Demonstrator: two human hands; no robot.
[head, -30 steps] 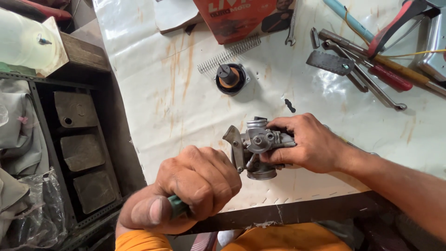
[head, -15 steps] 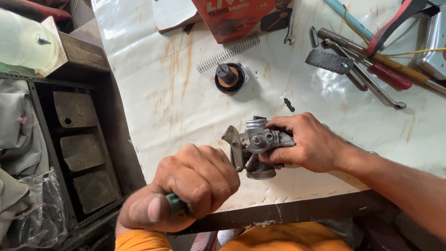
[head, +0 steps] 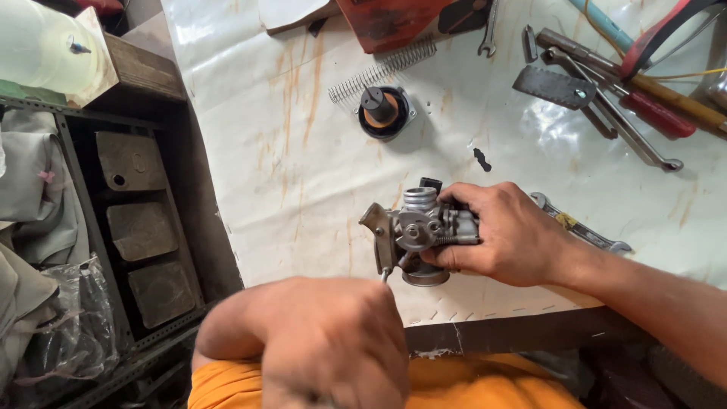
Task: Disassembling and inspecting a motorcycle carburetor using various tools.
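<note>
Left hand (head: 333, 344): I'm fisting it around a screwdriver (head: 385, 276) at lower centre, only the tip showing.
Right hand (head: 503, 235): I'm gripping the carburetor (head: 413, 231) at mid-frame.
Behind: spring (head: 382, 70) and tools (head: 606, 83) lying at the top.

Carb (head: 420, 231): dull grey cast metal, w/ brighter machined bits. Table cover (head: 303, 174): glossy white plastic sheet, rust-stained. Spring (head: 382, 70): bare steel wire. Wrench (head: 579, 227): polished metal. Cap (head: 385, 112): black, prob. rubber. Shelf (head: 144, 72): rough wood.
</note>
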